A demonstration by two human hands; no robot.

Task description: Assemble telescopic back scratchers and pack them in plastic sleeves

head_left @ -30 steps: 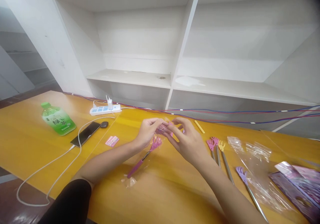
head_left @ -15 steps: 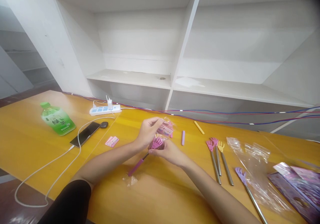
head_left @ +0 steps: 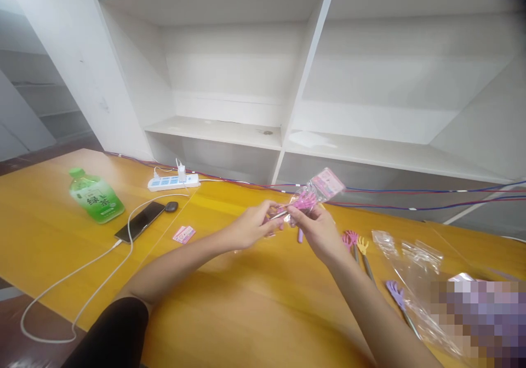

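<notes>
Both hands hold a pink back scratcher (head_left: 304,199) with a claw-shaped head and a metal rod, inside a clear plastic wrapper with a pink label card (head_left: 327,183). My left hand (head_left: 252,225) is closed around the handle end. My right hand (head_left: 319,230) pinches it just below the claw, through or against the plastic; which one cannot be made out. Behind my right hand a purple stick (head_left: 300,235) shows in part. Right of that hand lie pink back scratchers (head_left: 352,237), a yellow one (head_left: 363,245) and a purple one (head_left: 395,290), partly covered by my forearm.
Clear plastic bags (head_left: 419,269) lie at the right, beside a blurred purple pile (head_left: 489,318). On the left are small pink cards (head_left: 184,234), a phone (head_left: 140,221), a green bottle (head_left: 96,195) and a power strip (head_left: 173,181). Cables (head_left: 370,190) run along the shelf base.
The wrapped pink back scratcher has been swung up and to the right; its claw and label now point away to the upper right. My left hand has shifted from the label to the handle end.
</notes>
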